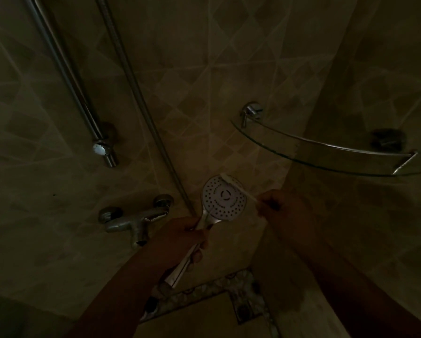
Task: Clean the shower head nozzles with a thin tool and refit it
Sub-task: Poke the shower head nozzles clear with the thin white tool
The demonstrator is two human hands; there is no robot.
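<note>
Shower head (224, 199): round white face dotted with nozzles, turned toward the camera, held low in the middle of the view in front of the tiled corner.
Handle (205, 222): chrome, running down and left from the head into the left hand.
Left hand (182, 236): grip closed round the handle, fingers curled over it.
Thin tool (238, 187): pale, slender stick with a wider tip; it lies slantwise over the upper right of the face, tip at the top rim.
Right hand (281, 207): grip narrow, pinching the lower end of the thin tool just right of the head.
Hose (141, 103): metal, coming down the wall toward the handle.
Slide rail (68, 76): chrome, upper left, on the wall.
Mixer tap (136, 222): chrome, on the wall just left of the left hand.
Glass shelf (326, 150): curved, fixed in the corner, above and right of the head.
Light: very dim; fine detail cannot be told.
</note>
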